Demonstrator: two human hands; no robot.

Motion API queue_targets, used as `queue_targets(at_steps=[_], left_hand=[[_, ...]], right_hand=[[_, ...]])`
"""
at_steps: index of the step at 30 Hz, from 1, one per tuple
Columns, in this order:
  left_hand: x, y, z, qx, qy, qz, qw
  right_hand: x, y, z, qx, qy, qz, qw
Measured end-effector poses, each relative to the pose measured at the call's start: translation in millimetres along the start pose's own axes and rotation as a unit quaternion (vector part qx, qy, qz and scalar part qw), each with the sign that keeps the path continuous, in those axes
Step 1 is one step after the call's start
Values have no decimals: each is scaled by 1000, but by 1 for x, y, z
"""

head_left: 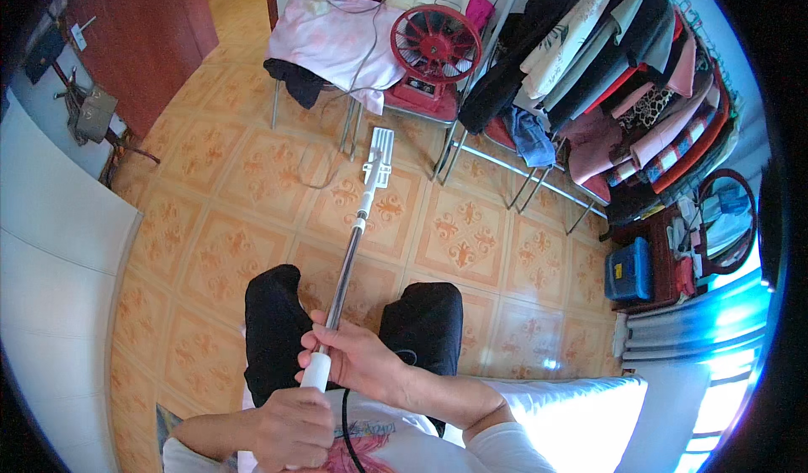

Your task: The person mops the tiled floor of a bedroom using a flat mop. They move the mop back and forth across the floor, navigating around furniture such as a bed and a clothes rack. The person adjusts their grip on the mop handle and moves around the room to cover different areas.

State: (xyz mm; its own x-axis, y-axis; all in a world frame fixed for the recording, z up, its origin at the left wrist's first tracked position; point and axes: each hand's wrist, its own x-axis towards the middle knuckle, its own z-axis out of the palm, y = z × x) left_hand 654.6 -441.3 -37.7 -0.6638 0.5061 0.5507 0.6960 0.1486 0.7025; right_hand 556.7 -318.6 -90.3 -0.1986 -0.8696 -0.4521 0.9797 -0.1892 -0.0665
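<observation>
A long pole with a metal shaft [345, 271] and a white flat slotted mop head [381, 157] points away from me over the tiled floor. No pad or cloth shows on the head. My left hand [300, 432] is wrapped around the white handle close to my body. Farther up, my right hand [350, 353] holds the metal shaft just above the white grip [316, 372], fingers curled round it. A black cord hangs over my shirt between the forearms. My knees in black trousers lie on both sides of the shaft.
A red fan [435, 44] stands on a chair beside a cloth-covered chair [334, 37], its cable trailing on the floor. Clothes [581, 50] hang on a rack at right. A blue plastic box [629, 270] stands near a mirror, a brown door [136, 37] at upper left.
</observation>
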Motion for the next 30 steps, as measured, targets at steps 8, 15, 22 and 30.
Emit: queue_targets(at_steps=[8,15,22,30], left_hand=[[20,-110,39,79,100,1,992],[57,-176,58,98,130,-31,986],[29,-81,39,68,56,0,996],[14,7,8,-52,-32,9,998]], right_hand=[[60,-77,-72,-41,117,-115,986],[103,-151,-138,-28,101,-242,965],[47,-59,-88,95,37,-81,992],[-19,-2,-20,19,-13,-40,999]])
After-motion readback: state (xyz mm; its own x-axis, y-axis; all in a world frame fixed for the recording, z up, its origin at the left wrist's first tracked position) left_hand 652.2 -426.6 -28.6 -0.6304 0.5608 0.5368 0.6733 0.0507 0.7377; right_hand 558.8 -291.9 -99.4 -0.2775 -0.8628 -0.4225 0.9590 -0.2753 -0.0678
